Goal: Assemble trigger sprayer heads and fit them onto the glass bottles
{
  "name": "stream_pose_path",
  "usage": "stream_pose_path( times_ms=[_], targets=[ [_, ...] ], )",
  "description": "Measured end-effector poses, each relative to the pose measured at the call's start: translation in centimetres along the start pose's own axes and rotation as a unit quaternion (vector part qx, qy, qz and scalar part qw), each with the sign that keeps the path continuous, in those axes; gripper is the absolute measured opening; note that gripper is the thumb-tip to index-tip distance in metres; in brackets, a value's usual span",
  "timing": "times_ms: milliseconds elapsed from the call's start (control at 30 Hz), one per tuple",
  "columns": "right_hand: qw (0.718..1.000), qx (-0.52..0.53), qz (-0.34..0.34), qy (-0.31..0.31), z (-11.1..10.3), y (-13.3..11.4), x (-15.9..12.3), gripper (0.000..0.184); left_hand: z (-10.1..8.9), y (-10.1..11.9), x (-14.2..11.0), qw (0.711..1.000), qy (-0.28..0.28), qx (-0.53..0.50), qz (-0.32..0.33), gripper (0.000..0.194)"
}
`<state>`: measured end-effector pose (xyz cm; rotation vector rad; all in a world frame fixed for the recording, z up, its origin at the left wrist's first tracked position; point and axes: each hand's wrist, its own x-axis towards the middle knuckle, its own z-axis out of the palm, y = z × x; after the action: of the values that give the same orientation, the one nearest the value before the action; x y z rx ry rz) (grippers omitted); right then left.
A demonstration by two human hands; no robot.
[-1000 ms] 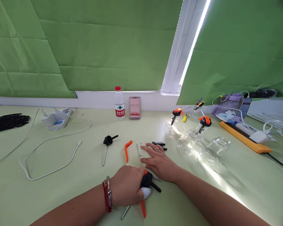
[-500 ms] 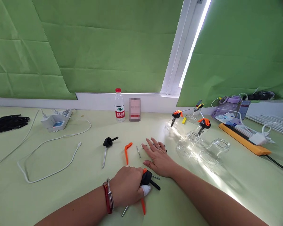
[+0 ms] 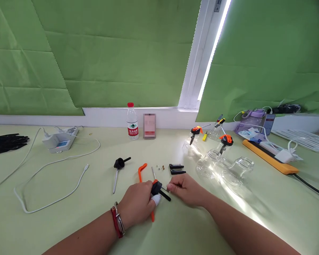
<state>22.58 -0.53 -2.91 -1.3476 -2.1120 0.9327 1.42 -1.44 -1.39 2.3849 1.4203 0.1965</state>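
My left hand [image 3: 138,205] is closed round a black pump head with an orange trigger [image 3: 157,188], held just above the table; one fingertip wears a white wrap. My right hand [image 3: 184,189] is pinched shut beside it, fingertips at the black nozzle stem; what it pinches is too small to make out. Behind the hands lie a loose orange trigger [image 3: 141,169], a thin metal pin [image 3: 153,173], tiny brass bits [image 3: 161,167], two black ribbed parts [image 3: 177,169] and another black pump head with a metal tube [image 3: 118,166].
Clear glass bottles [image 3: 236,173], some with orange-black spray heads [image 3: 224,140], stand at the right. A water bottle [image 3: 132,122] is at the back wall. A white cable [image 3: 55,177] and charger [image 3: 59,142] lie left; an orange power strip [image 3: 271,157] lies right.
My right hand, flat and spread on the table before, has drawn back and pinched shut at the pump head. My left hand has lifted the pump head slightly forward.
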Motion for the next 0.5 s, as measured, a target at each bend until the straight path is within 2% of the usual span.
stream_pose_path(
  times_ms=[67, 167, 300, 500],
  targets=[
    [0.998, 0.04, 0.04, -0.041, 0.2, -0.1, -0.4, 0.023, 0.1, -0.1, 0.1, 1.0, 0.003, -0.011, -0.007, 0.019],
    [0.995, 0.042, 0.086, -0.032, 0.7, 0.0, -0.4, 0.016, 0.1, -0.1, 0.2, 1.0, 0.003, -0.021, -0.018, 0.018],
    [0.995, 0.03, 0.096, 0.012, 1.3, 0.1, -0.2, 0.012, 0.0, -0.1, 0.2, 0.999, 0.005, -0.036, -0.009, 0.017],
    [0.984, 0.13, 0.11, -0.055, 1.4, -0.1, -0.1, 0.015, 0.2, 0.0, 0.1, 0.998, -0.021, -0.045, 0.039, 0.011]
  ],
)
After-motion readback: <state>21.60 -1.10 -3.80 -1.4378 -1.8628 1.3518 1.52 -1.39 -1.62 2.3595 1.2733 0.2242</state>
